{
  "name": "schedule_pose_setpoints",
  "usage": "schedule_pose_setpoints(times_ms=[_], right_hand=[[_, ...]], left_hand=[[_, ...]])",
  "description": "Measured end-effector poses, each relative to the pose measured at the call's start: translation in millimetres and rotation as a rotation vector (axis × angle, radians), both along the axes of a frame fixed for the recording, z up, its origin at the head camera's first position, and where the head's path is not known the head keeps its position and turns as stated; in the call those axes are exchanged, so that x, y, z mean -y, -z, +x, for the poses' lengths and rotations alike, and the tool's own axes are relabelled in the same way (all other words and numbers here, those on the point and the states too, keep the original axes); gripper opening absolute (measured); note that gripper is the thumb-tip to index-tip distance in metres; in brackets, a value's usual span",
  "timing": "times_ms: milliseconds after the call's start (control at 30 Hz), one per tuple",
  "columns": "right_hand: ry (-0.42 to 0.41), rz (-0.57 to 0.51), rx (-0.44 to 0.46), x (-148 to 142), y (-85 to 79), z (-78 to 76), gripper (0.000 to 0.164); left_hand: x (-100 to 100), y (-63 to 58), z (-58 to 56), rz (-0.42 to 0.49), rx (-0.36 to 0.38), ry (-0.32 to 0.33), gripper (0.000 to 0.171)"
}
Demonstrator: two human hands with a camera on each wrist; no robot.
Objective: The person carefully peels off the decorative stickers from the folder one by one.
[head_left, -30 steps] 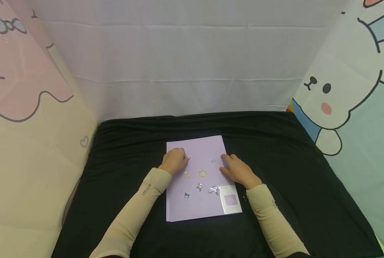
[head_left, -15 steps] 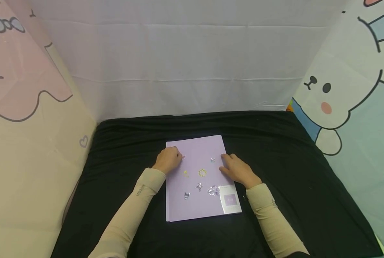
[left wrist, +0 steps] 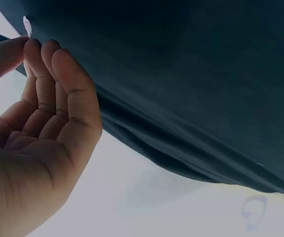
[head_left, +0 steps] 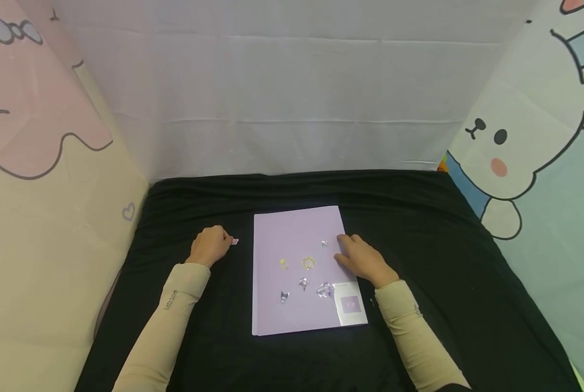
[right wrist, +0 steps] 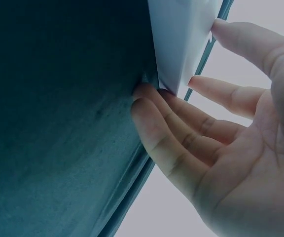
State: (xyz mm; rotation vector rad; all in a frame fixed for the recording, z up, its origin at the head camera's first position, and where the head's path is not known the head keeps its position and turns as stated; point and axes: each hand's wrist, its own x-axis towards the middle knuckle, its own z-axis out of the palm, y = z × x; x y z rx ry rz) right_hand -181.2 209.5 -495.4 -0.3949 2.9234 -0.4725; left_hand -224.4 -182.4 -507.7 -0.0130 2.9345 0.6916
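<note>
Left of centre, left hand [head_left: 208, 246] pinches small, thin pink piece [head_left: 235, 241]; slack fingertips might drop it. Centre, right hand [head_left: 364, 260], fingers apart, touches lilac rectangular folder [head_left: 292, 276].

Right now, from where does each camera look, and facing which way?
Head: worn on the head, facing forward and down: flat purple folder, black cloth; left hand, right hand, cream fabric sleeves show.
Left wrist: worn there, facing the small pink piece the left hand pinches; only this hand shows.
Right wrist: worn there, facing the folder's edge; only that hand shows.
Head and left wrist share the pink piece.
</note>
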Motion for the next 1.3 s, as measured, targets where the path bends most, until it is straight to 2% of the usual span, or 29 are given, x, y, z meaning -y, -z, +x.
schedule_pose_setpoints(times_ms=[300, 700, 1100, 1300], right_hand=[[0.016, -0.015, 0.008, 2, 0.1, 1.8, 0.056], [0.023, -0.003, 0.002, 0, 4.3, 1.7, 0.056], [0.02, -0.01, -0.012, 1, 0.3, 0.1, 0.055], [0.022, -0.012, -0.016, 1, 4.0, 0.4, 0.055]], left_hand=[[25, 9.9, 7.5, 0.003, -0.014, -0.042, 0.015], [27, 12.7, 11.0, 0.035, -0.064, -0.027, 0.013], [19, 12.3, 8.1, 0.035, -0.146, -0.006, 0.013], [0, 5.9, 10.8, 0.031, -0.159, 0.051, 0.011]])
